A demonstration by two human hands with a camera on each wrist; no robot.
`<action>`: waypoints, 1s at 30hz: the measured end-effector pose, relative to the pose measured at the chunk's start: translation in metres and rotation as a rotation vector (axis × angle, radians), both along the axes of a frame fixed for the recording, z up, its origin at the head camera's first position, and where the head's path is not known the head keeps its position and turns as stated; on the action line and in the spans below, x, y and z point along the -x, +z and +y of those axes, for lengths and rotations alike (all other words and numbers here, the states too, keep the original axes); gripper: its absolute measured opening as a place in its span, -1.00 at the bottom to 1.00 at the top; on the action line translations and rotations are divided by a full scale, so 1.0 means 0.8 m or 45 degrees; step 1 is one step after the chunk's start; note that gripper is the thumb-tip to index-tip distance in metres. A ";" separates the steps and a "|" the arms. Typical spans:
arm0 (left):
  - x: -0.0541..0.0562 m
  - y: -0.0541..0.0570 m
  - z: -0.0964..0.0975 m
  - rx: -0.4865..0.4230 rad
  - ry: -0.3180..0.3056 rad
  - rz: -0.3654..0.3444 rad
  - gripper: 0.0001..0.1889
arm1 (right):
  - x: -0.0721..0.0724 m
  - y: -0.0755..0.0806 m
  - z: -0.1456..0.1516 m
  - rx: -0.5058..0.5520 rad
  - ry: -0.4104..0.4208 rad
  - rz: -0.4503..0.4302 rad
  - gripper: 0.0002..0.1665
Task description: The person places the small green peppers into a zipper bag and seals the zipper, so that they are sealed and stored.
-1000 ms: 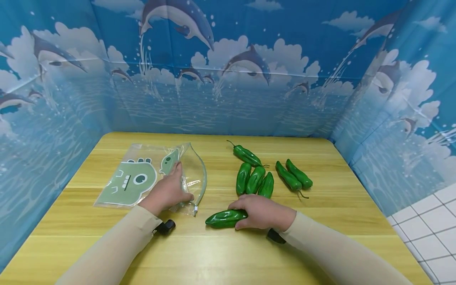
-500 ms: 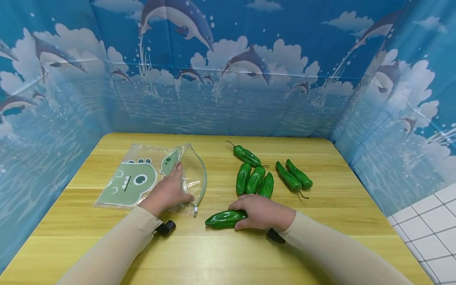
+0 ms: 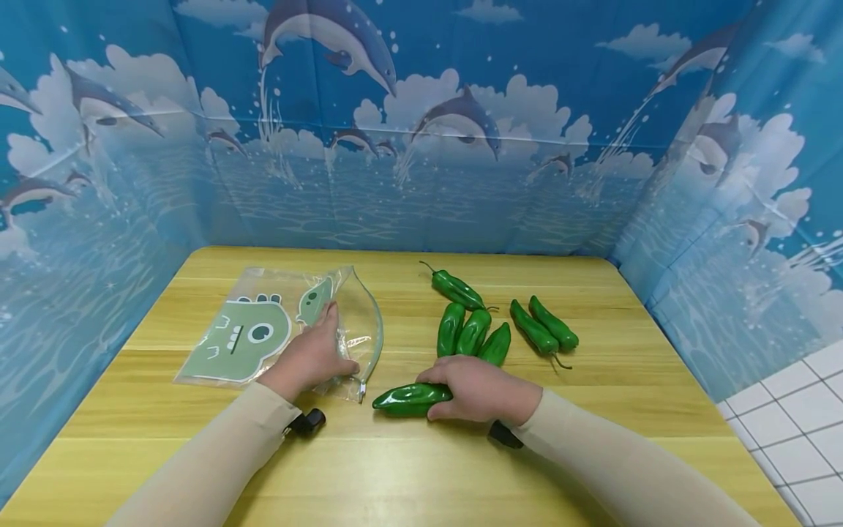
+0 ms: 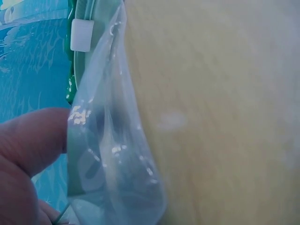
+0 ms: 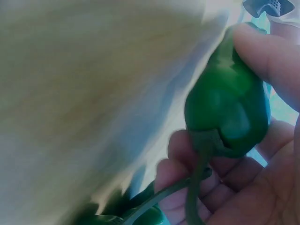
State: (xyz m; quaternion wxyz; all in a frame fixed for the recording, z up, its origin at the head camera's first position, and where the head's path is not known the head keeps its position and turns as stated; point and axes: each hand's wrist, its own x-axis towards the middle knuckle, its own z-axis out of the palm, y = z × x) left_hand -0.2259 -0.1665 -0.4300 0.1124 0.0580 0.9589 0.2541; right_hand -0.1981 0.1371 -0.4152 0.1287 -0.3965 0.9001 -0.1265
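Observation:
My left hand (image 3: 312, 351) lies over the mouth of a clear zip bag (image 3: 244, 351) with a green cartoon print, thumb and fingers spread apart as they hold its film. The bag's zip edge bows open to the right. In the left wrist view, the thumb (image 4: 40, 136) meets the bulging film (image 4: 115, 154), close to a white slider (image 4: 82, 35). My right hand (image 3: 481, 391) grips a glossy green pepper (image 3: 408, 399), its tip pointing left toward the bag. In the right wrist view, thumb and curled fingers surround the pepper (image 5: 229, 103), stem end facing the camera.
Beyond my right hand, three green peppers (image 3: 472, 333) lie side by side, with another pepper (image 3: 457, 288) behind them. Two more peppers (image 3: 543, 326) rest to the right. A dolphin-print curtain (image 3: 421, 183) encloses the wooden table (image 3: 408, 468) at the back and sides.
My right hand has moved slightly left and away from me with the pepper, which looks a little raised. A pepper beside that hand has tilted rightward. My left hand and the bag stay put.

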 end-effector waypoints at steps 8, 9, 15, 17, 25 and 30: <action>0.000 0.000 0.001 0.014 0.003 0.005 0.44 | 0.009 0.007 -0.011 0.008 -0.048 0.070 -0.38; 0.000 0.000 0.001 0.012 0.004 0.006 0.44 | 0.010 0.008 -0.012 0.009 -0.055 0.072 -0.38; 0.000 -0.001 0.001 0.013 0.004 0.006 0.44 | 0.015 0.016 -0.020 0.034 -0.100 0.078 -0.37; -0.001 -0.002 0.001 0.020 0.004 0.008 0.44 | 0.018 0.018 -0.022 0.039 -0.113 0.091 -0.38; -0.001 -0.003 0.002 0.029 0.008 0.002 0.43 | 0.030 0.027 -0.037 0.055 -0.207 0.111 -0.33; -0.001 -0.003 0.002 0.028 0.004 0.012 0.43 | 0.041 0.024 -0.048 0.026 -0.240 0.160 -0.29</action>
